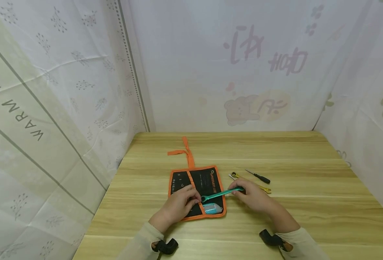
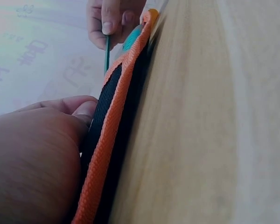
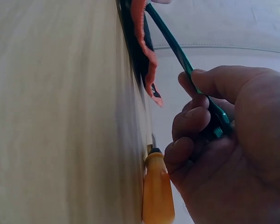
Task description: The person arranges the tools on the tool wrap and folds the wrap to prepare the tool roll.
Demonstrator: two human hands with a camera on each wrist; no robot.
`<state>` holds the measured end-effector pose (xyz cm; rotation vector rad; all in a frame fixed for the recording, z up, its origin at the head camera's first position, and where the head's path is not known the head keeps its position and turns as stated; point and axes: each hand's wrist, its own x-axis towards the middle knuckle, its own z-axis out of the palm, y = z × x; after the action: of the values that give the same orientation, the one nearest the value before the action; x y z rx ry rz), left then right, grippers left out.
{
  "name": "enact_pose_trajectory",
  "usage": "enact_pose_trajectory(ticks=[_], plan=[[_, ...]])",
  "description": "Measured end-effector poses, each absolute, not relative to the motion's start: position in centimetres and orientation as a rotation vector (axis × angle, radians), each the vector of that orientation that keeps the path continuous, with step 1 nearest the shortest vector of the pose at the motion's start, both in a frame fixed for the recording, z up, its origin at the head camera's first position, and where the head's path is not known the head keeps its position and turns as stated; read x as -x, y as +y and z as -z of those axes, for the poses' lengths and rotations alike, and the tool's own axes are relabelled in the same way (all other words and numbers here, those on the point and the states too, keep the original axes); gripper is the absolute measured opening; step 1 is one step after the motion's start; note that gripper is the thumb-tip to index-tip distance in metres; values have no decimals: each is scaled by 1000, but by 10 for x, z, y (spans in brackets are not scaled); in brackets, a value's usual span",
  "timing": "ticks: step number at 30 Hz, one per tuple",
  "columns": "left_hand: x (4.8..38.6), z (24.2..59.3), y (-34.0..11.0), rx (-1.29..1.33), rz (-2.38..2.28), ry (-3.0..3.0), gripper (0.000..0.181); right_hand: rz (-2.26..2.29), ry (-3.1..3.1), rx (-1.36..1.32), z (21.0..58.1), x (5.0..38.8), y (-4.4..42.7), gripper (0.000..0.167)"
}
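A black tool pouch (image 1: 204, 180) with orange edging lies unfolded on the table. My left hand (image 1: 178, 204) pinches the pocket edge near its middle; the left wrist view shows thumb and finger at the black cloth (image 2: 105, 109). My right hand (image 1: 253, 195) grips a green ratchet wrench (image 1: 222, 194) by its right end. The wrench slants over the pouch, its ring end beside my left fingertips. In the right wrist view, fingers curl round the wrench (image 3: 175, 46). A teal and grey utility knife (image 1: 212, 208) sits in the pouch's lower right pocket.
Right of the pouch lie a yellow wrench (image 1: 265, 189), partly behind my right hand, and a small black-handled screwdriver (image 1: 262, 177). An orange handle (image 3: 158, 191) shows in the right wrist view. Orange ties (image 1: 189, 155) stretch from the pouch's far edge. Curtains (image 1: 211, 72) surround the table.
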<state>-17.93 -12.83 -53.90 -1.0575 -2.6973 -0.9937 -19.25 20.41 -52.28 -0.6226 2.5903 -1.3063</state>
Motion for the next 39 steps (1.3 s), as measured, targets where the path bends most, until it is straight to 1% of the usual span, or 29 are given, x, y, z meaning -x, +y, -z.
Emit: enact_pose_trajectory(ticks=[12, 20, 27, 33, 39], plan=[[179, 542, -129, 1096, 955, -2670, 10, 1244, 2612, 714, 526, 191, 200, 23], [179, 541, -128, 1096, 931, -2661, 8, 1194, 2584, 855, 527, 189, 193, 21], [179, 542, -127, 1083, 929, -2666, 8, 1137, 2618, 886, 528, 188, 193, 25], [178, 542, -127, 1070, 953, -2687, 9, 1087, 2669, 875, 528, 187, 195, 25], [178, 541, -127, 1069, 969, -2694, 6, 1033, 2689, 875, 529, 186, 198, 24]])
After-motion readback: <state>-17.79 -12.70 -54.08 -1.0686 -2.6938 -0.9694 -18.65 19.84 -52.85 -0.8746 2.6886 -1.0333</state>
